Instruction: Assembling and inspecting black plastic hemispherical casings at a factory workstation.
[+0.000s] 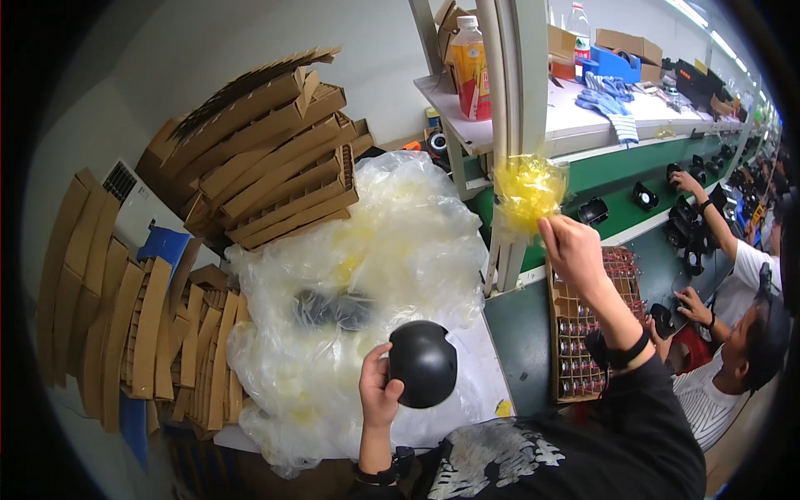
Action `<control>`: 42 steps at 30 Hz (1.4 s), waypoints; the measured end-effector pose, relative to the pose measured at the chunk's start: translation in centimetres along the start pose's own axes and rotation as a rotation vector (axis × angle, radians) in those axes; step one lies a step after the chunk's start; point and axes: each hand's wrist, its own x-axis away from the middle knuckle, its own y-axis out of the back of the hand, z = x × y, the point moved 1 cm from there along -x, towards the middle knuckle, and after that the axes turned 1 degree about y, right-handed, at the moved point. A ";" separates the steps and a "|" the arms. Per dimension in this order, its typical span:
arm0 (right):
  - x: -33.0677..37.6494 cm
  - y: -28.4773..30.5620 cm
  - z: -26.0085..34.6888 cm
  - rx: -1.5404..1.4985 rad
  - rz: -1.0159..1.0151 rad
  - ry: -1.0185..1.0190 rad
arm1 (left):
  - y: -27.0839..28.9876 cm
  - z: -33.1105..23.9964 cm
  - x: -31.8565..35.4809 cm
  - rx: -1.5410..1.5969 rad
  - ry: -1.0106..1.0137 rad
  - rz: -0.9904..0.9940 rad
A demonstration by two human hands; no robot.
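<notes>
- Two bare hands: left hand (379,390) at six o'clock, gripping the nine-o'clock edge of one smooth, black, rounded shell (423,365), fingertips partly hidden behind it; right hand (575,250) at three o'clock, pinching one crumpled, yellow, see-through plastic wrapper (532,196).
- One broad heap of whitish translucent plastic (367,258), centre toward seven o'clock, too tangled to count.
- One dark shape (333,309) in the heap, blurred by film.
- Two stacks of brown cardboard divider trays (283,200), at ten and eight o'clock.
- One compartmented cardboard box (568,308) at four o'clock, partly covered by the right forearm.
- At least two co-workers (712,400) around three to four o'clock, partly cut off.
</notes>
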 end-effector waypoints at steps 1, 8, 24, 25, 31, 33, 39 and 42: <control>0.7 0.6 -0.1 0.111 0.120 -0.031 | -0.7 -0.7 0.2 0.010 0.013 0.014; 7.4 2.4 7.0 -1.033 0.829 0.289 | -4.5 -1.3 -0.4 0.285 0.485 0.440; 20.9 -2.5 -5.9 -1.506 0.681 -1.189 | -3.8 16.1 -10.3 0.802 0.839 -0.434; 21.2 -1.5 -6.5 -1.574 0.595 -1.326 | -3.7 17.5 -11.4 0.856 0.857 -0.345; 22.2 -2.4 -9.5 -2.382 0.086 -1.528 | -11.1 27.3 -9.9 0.816 1.218 -0.027; 21.2 -2.8 -8.9 -2.395 -0.054 -1.570 | -14.5 28.9 -8.2 0.788 1.429 0.020; 20.4 -3.7 -9.1 -2.506 0.061 -1.527 | -12.5 35.4 -4.6 0.181 1.405 0.043; 20.2 -3.8 -8.9 -2.565 0.197 -1.452 | -12.2 32.9 -5.8 -0.484 0.822 0.183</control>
